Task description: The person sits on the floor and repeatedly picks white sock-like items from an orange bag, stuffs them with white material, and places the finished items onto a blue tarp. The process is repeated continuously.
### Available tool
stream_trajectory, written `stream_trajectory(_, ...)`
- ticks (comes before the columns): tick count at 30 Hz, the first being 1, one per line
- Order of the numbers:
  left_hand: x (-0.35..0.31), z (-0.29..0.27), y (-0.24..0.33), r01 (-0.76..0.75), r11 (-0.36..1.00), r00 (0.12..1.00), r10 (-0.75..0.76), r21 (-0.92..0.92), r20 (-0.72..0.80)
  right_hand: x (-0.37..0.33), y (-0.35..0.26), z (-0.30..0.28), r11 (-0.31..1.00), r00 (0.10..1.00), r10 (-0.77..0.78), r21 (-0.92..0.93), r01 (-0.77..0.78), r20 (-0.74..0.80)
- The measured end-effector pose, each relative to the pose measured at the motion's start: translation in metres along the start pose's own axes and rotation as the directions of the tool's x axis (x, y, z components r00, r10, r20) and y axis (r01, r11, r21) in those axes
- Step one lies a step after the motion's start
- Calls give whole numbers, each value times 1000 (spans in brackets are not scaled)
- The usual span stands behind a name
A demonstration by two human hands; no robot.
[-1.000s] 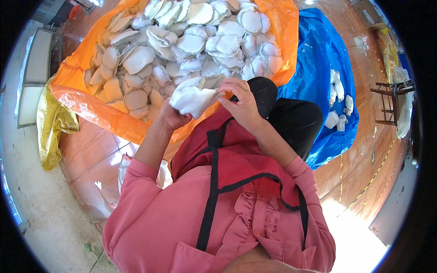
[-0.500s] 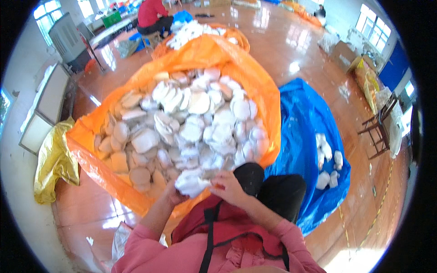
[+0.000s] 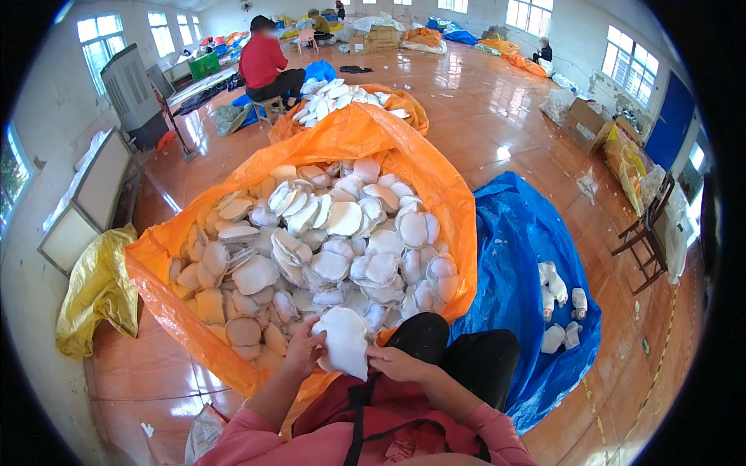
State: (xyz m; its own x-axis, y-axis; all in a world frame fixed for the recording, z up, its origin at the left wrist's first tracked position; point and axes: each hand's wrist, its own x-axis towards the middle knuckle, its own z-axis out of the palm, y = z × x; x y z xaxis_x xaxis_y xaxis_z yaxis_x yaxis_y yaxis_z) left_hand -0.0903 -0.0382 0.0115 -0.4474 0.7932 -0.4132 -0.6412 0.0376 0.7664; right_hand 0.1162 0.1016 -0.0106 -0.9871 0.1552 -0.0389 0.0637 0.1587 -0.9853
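I hold one white, soft-looking padded fabric piece (image 3: 342, 340) above my lap, its flat rounded face turned up. My left hand (image 3: 301, 353) grips its left edge, with thumb and fingers closed around it. On the other side, my right hand (image 3: 398, 363) pinches the lower right edge. Just beyond my hands, a large orange sack (image 3: 423, 167) lies wide at the mouth, heaped with similar white, rounded flat pieces (image 3: 255, 274). Several smaller white stuffed pieces (image 3: 553, 339) rest on the blue sheet (image 3: 509, 233) to my right.
Behind the orange sack is a second orange sack with white pieces (image 3: 342, 97), near a seated person in red (image 3: 263, 62). A yellow sack (image 3: 97, 291) lies at left by a white panel (image 3: 97, 182). A wooden chair (image 3: 649, 233) and a cardboard box (image 3: 584, 124) stand at right.
The white piece has gone from bunched to spread out flat between my hands. My right hand has shifted to its lower right edge. My view has tipped upward, showing more of the room.
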Motion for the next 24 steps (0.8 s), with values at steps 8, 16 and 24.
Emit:
stream_trajectory(8,18,16,-29,-261,956,953,278,135,-122,-2,13,8,859,918,309,487,-157,-250)
stream_trajectory(16,19,22,-30,-310,929,943,328,203,-56,-18,-3,-4,514,956,277,856,-58,-101)
stream_trajectory(24,12,22,-20,-279,959,960,276,57,46,-27,10,-9,395,994,108,918,-27,-17)
